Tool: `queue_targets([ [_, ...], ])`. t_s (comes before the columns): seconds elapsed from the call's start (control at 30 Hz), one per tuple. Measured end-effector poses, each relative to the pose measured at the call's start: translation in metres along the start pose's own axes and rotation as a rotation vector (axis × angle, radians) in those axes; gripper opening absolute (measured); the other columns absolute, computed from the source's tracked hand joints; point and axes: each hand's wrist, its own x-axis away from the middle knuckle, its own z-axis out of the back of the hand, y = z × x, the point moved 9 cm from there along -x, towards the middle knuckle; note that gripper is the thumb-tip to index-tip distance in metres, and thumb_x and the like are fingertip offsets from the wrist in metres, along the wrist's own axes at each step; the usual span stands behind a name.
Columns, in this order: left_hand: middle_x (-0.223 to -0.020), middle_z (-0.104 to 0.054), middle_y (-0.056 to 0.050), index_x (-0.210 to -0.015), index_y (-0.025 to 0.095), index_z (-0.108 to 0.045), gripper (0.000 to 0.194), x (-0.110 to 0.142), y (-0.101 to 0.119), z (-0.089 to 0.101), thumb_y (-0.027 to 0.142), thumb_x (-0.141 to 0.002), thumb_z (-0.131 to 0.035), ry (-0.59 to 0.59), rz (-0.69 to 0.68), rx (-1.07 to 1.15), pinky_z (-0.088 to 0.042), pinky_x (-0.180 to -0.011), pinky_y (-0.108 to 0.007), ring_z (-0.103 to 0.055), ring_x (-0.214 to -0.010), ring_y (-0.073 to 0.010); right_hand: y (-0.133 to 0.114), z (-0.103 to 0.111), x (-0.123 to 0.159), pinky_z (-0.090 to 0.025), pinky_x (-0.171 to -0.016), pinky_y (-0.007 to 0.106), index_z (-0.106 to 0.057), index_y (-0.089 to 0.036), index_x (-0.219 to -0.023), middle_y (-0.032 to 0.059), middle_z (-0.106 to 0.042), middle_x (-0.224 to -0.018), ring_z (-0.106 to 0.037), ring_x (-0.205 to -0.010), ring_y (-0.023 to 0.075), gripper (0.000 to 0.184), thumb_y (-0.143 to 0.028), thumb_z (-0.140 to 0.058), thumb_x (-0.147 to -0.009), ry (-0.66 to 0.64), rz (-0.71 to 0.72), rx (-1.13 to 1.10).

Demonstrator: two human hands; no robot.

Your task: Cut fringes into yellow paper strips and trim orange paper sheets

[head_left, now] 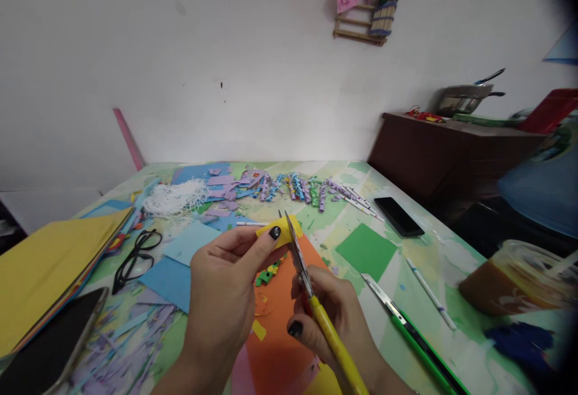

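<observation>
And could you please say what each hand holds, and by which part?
The left hand pinches a yellow paper piece near its left end; the right hand grips yellow-handled scissors by the handles, near the blades.

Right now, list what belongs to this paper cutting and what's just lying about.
Likely job:
- yellow paper, left hand
- scissors, right hand
- orange sheet beneath

Likely lying about:
- eyeglasses
- phone by the green square
- drink cup
</observation>
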Motion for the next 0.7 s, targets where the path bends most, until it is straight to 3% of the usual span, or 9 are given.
queue_targets([
  [0.7, -0.066, -0.074, -0.002, -0.062, 0.016, -0.074, 0.008, -0.0002, -0.0006, -0.0013, 0.019, -0.061, -0.081, -0.019, 0.012, 0.048, -0.060, -0.067, -0.022, -0.070, -0.062, -0.0134, 0.0006, -0.0011, 0.0008, -0.021, -0.045, 0.021, -0.043, -0.020, -0.073, -0.0076, -0.034, -0.058, -0.028, -0.052, 0.0078, 0.032, -0.031, -0.073, -0.072, -0.010, -0.018, -0.026],
])
